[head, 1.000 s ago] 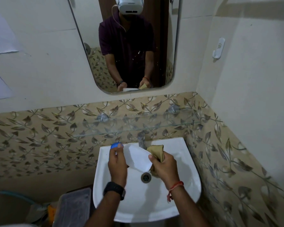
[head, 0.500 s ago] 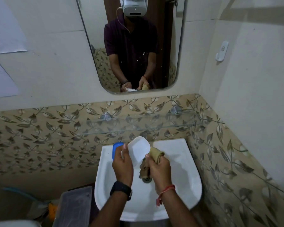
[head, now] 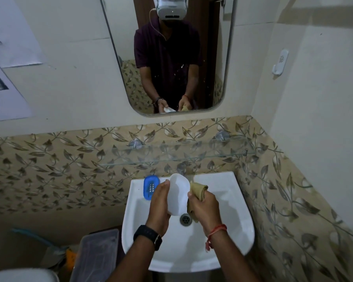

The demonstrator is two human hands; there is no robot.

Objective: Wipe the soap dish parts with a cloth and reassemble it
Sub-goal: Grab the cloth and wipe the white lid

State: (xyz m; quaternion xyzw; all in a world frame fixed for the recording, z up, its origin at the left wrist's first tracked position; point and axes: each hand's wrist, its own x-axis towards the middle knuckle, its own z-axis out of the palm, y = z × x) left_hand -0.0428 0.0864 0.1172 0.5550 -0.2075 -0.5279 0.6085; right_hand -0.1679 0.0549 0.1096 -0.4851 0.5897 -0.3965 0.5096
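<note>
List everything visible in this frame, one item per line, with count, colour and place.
white plastic soap dish tray: 1, white, held over the sink
blue slotted soap dish insert: 1, blue, sink's back-left rim
tan cloth: 1, tan, bunched against the tray's right edge
white ceramic sink: 1, white, centre
round metal drain: 1, grey, sink bottom
clear glass shelf: 1, clear, above sink
wall mirror: 1, above shelf
white wall hook: 1, right wall
clear plastic box: 1, floor, left
left hand: black watch, grip on tray
right hand: red thread, grip on cloth
</note>
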